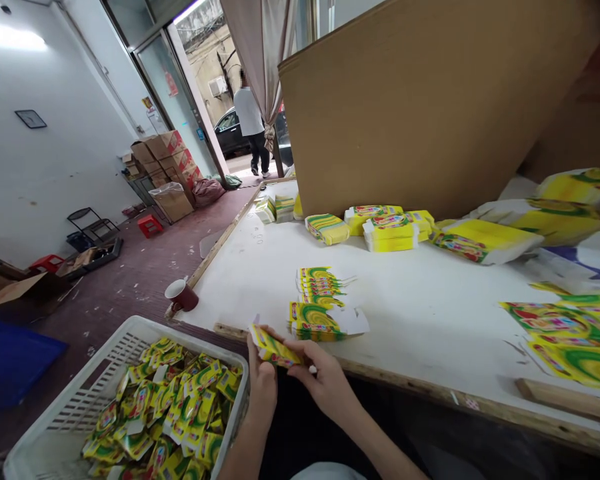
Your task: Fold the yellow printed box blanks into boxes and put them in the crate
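Observation:
Both hands hold a small yellow and green carton [275,348] in front of the table's front edge. My left hand [263,383] grips its left end, where a white flap stands up. On its right end are the curled fingers of my right hand [320,373]. Just beyond, on the white table [410,300], lies a stack of flat yellow cartons [315,320] with white flaps, and behind it a fanned row of similar cartons [317,283]. To the left of my hands, a white basket [237,363] holds many small yellow packets [180,407].
A dark red mug [183,295] stands at the table's left corner. Carton bundles [390,232] line the back below a large cardboard sheet [405,113]. More flat cartons [565,327] and a wooden bar [565,398] lie right. A person [250,120] is in the doorway.

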Demonstrator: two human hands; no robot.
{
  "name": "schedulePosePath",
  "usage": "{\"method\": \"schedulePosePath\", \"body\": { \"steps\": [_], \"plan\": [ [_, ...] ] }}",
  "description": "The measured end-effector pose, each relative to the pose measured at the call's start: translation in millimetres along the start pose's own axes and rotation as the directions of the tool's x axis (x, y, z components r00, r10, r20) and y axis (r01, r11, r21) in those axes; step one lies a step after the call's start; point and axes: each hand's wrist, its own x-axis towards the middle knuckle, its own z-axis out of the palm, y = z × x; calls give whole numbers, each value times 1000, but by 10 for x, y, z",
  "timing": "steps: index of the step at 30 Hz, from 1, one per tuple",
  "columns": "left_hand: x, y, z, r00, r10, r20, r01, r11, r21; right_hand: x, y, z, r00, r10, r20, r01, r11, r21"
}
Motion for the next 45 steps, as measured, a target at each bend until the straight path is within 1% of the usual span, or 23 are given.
{"method": "schedulePosePath", "body": {
  "steps": [2, 4, 6, 9, 11, 12, 14, 15, 17, 18, 20, 21, 22, 24, 26, 28, 30, 32, 34, 37, 40, 43, 45],
  "plan": [
    [-11, -6, -91, 1000, 5, -23, -5, 1000, -21, 20, 27, -117, 997, -79, 3, 79, 992, -97],
    [7, 66, -198, 1000, -13, -26, 14, 999, 44, 30, 38, -223, 987, -161, 22, 162, 966, -202],
    [44, 224, -323, 998, -46, 45, 39, 987, 154, 36, 28, -311, 970, -239, 36, 238, 920, -310],
    [90, 545, -467, 979, 0, 206, -47, 973, 225, 36, -36, -390, 944, -326, 47, 301, 795, -527],
    [88, 708, -472, 946, 9, 325, -122, 937, 327, 20, -105, -385, 919, -378, 109, 361, 698, -619],
    [76, 751, -441, 918, -28, 395, -147, 902, 406, 5, -141, -366, 900, -406, 161, 411, 665, -624],
    [36, 753, -334, 861, -128, 492, -180, 829, 530, -36, -200, -312, 861, -457, 224, 494, 645, -583],
    [11, 721, -272, 845, -157, 510, -189, 805, 562, -56, -216, -286, 856, -478, 196, 498, 663, -558],
    [-43, 627, -165, 862, -147, 485, -206, 773, 600, -84, -211, -244, 887, -461, 11, 407, 770, -491],
    [-71, 580, -125, 883, -121, 454, -214, 757, 617, -88, -191, -228, 911, -400, -99, 327, 848, -417],
    [-125, 506, -71, 902, -80, 424, -238, 727, 644, -76, -128, -196, 964, -169, -206, 139, 979, -150],
    [-151, 482, -52, 901, -66, 428, -255, 718, 648, -64, -91, -179, 984, -24, -178, 28, 999, 19],
    [-174, 467, -38, 897, -57, 437, -270, 713, 647, -49, -57, -164, 989, 109, -104, -89, 980, 179],
    [-209, 454, -20, 892, -41, 451, -294, 705, 646, -21, -8, -145, 956, 286, 72, -289, 860, 422],
    [-224, 447, -19, 882, -25, 470, -323, 694, 644, -2, 9, -154, 910, 341, 236, -415, 731, 542],
    [-216, 433, -34, 866, -17, 500, -351, 691, 632, 7, 0, -182, 877, 316, 362, -478, 647, 593],
    [-192, 406, -52, 859, 5, 512, -374, 688, 621, 11, -19, -204, 873, 278, 401, -484, 594, 643],
    [-168, 367, -57, 853, 52, 519, -416, 669, 616, 11, -35, -202, 897, 269, 352, -443, 566, 695],
    [-159, 328, -44, 826, 106, 554, -487, 629, 606, 9, -40, -180, 900, 279, 336, -436, 559, 705],
    [-175, 302, -5, 776, 140, 615, -564, 591, 577, 0, -4, -149, 884, 287, 370, -467, 603, 647],
    [-189, 317, 1, 788, 148, 597, -554, 593, 584, -31, 79, -142, 907, 297, 299, -419, 707, 569],
    [-166, 320, -38, 820, 75, 567, -490, 604, 629, -105, 136, -128, 973, 179, 143, -221, 902, 372],
    [-135, 293, -63, 792, 41, 610, -508, 597, 620, -161, 132, -115, 992, 6, 129, -25, 989, 144]
  ]
}}
